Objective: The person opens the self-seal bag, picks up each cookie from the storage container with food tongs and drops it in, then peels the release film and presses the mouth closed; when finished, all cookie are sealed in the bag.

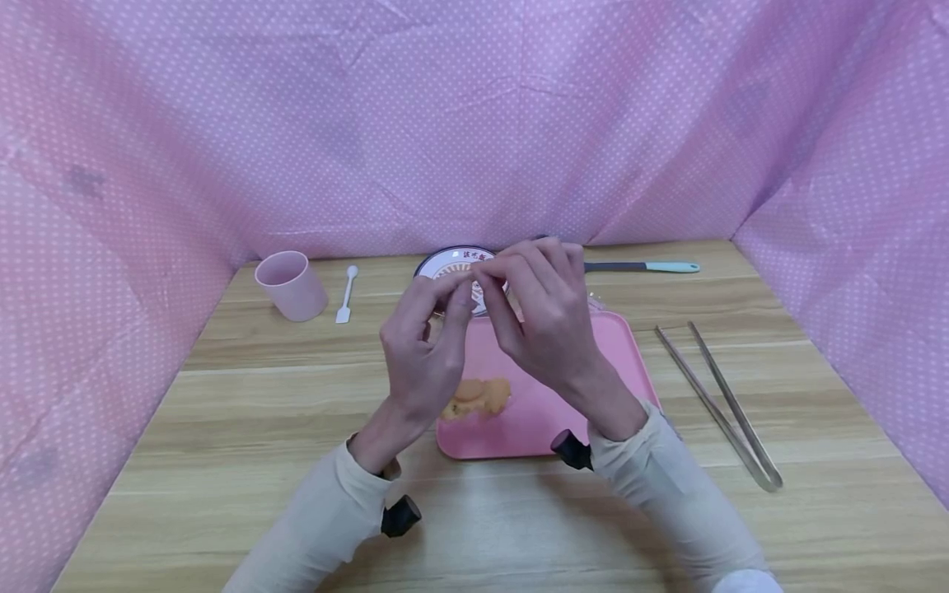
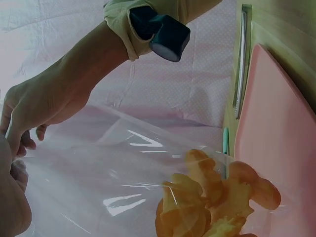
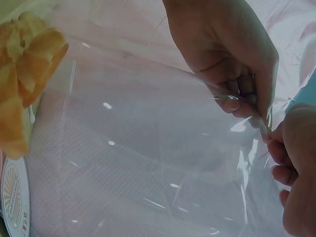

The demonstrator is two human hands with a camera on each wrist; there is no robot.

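Both hands meet above the far end of a pink tray [image 1: 623, 362] on the wooden table. My left hand [image 1: 458, 298] and right hand [image 1: 495, 284] each pinch the top edge of a clear plastic bag [image 3: 148, 148]. The bag hangs down toward the tray with orange, crinkled food pieces [image 1: 478, 397] at its bottom. In the left wrist view the food [image 2: 212, 197] shows through the film beside the tray [image 2: 276, 113]. In the right wrist view the left hand [image 3: 247, 106] and right hand [image 3: 276, 140] pinch the film close together.
A pink cup [image 1: 292, 285] and a small white spoon [image 1: 345, 294] stand at the back left. A round lid with red print [image 1: 454, 265] lies behind the hands. A teal-handled utensil [image 1: 641, 267] lies at the back, and metal tongs [image 1: 719, 403] at the right. Pink dotted cloth walls three sides.
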